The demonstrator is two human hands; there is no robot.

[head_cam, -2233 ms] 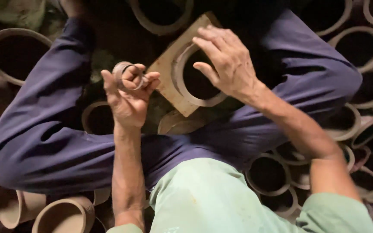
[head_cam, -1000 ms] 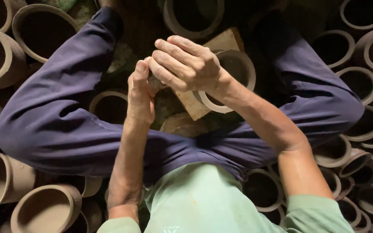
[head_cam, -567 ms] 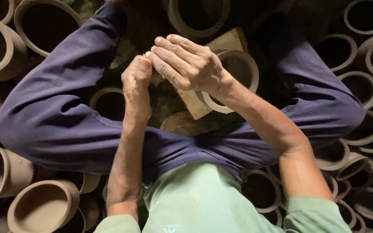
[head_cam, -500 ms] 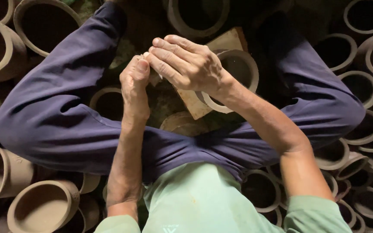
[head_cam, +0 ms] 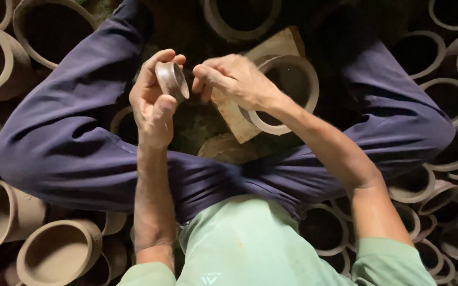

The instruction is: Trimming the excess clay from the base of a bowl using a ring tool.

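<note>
Two bare hands up close over crossed legs in dark blue trousers (head_cam: 64, 153). Left hand (head_cam: 152, 103) wrapped around a small clay cup (head_cam: 172, 80) — thumb low on one side, fingers curled over the top, cup tilted with its open mouth turned to the right. Grip of the left hand: closed on the small clay cup. Right hand (head_cam: 234, 79) just beside the cup, fingertips bunched near its rim; hard to tell whether touching it. Grip of the right hand: pinched together, cannot tell if anything is in it — too blurred.

Under the right hand, a flat wooden board (head_cam: 239, 119), tilted. On the board, a bigger clay pot (head_cam: 284, 95) with a round open mouth. Below the hands, a low clay lump (head_cam: 226, 148) between the legs.

Many more clay pots all around, most with mouths up. Large pot (head_cam: 54, 29) at the upper left. Pot lying on its side (head_cam: 6, 212) at the lower left, with another pot (head_cam: 56, 254) just beside it. Rows of smaller pots (head_cam: 451, 153) packed close on the right. Pale green shirt (head_cam: 245, 243) at the bottom.
</note>
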